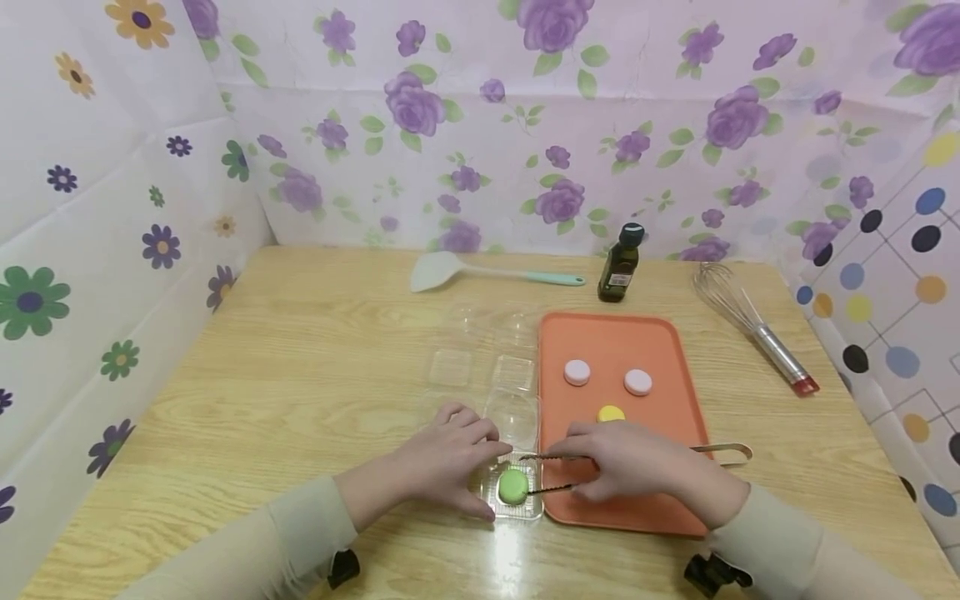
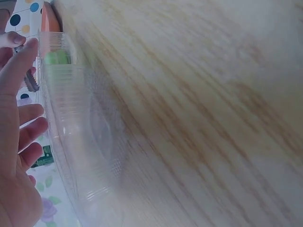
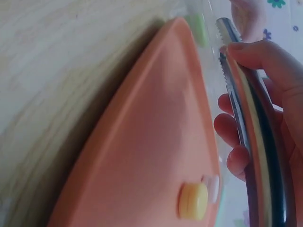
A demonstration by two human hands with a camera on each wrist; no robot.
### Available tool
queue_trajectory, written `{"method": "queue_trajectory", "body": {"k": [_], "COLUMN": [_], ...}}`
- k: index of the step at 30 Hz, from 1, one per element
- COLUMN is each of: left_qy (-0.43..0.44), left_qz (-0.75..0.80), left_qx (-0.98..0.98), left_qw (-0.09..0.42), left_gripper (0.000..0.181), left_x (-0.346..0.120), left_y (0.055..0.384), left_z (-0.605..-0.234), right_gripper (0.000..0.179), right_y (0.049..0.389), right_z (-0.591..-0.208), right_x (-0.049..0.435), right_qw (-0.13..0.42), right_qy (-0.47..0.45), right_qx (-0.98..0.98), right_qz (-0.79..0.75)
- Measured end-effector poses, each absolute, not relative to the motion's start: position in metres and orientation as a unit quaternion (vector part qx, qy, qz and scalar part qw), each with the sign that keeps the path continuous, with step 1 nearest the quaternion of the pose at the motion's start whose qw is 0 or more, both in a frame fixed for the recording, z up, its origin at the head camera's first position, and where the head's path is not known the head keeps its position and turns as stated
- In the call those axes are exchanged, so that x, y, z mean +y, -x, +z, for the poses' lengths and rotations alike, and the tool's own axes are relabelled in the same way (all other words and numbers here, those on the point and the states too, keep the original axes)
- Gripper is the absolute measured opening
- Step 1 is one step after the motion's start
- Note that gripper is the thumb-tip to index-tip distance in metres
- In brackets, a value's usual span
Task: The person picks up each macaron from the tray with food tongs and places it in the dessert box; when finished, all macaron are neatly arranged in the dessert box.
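A green macaron point(image 1: 513, 487) sits in the nearest compartment of a clear plastic tray point(image 1: 451, 368). My left hand point(image 1: 459, 457) is at the left side of that compartment, thumb and fingers spread loosely around its edge. My right hand point(image 1: 630, 460) grips metal tongs point(image 3: 262, 137), whose toothed tips are parted with nothing between them. In the head view, one tip reaches the macaron's right side and the other lies above and beyond it. Under the right hand is an orange tray point(image 1: 615, 342) with a yellow macaron point(image 1: 611, 413) partly hidden by the hand.
Two pale pink macarons point(image 1: 577, 372) lie farther back on the orange tray. Behind the trays are a white spatula point(image 1: 437, 271) with a mint handle and a dark bottle point(image 1: 618, 265). A whisk point(image 1: 757, 329) lies at the right. Patterned cloth walls surround the wooden table point(image 1: 300, 358).
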State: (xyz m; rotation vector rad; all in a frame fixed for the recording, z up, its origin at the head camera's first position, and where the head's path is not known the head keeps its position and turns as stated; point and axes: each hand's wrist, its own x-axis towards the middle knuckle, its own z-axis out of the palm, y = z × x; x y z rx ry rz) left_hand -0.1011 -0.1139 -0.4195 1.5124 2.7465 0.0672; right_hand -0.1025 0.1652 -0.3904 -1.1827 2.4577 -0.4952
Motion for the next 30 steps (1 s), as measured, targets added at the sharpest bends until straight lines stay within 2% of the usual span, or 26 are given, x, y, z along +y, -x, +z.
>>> {"method": "queue_trajectory", "body": {"k": [6, 14, 21, 30], "left_qy": [-0.452, -0.423, -0.363, -0.328], "left_qz": [0.04, 0.056, 0.096, 0.105], "left_qx": [0.891, 0.903, 0.924, 0.935], "left_qw": [0.022, 0.055, 0.073, 0.089], "left_gripper": [0.085, 0.086, 0.08, 0.07], "left_x": [-0.112, -0.111, -0.114, -0.11], "left_y": [0.109, 0.139, 0.175, 0.207], "left_z": [-0.408, -0.395, -0.393, -0.396], "right_gripper": [0.042, 0.042, 0.041, 0.045], "right_y": [0.106, 0.112, 0.119, 0.124], "right_z": [-0.388, -0.391, -0.397, -0.402], "right_x": [0.182, 0.205, 0.229, 0.249], "right_qw": [0.161, 0.132, 0.092, 0.086], "right_qy": [0.409, 0.377, 0.354, 0.312], "right_qx": [0.875, 0.898, 0.916, 0.936], "right_qz": [-0.203, -0.182, -0.165, -0.14]}}
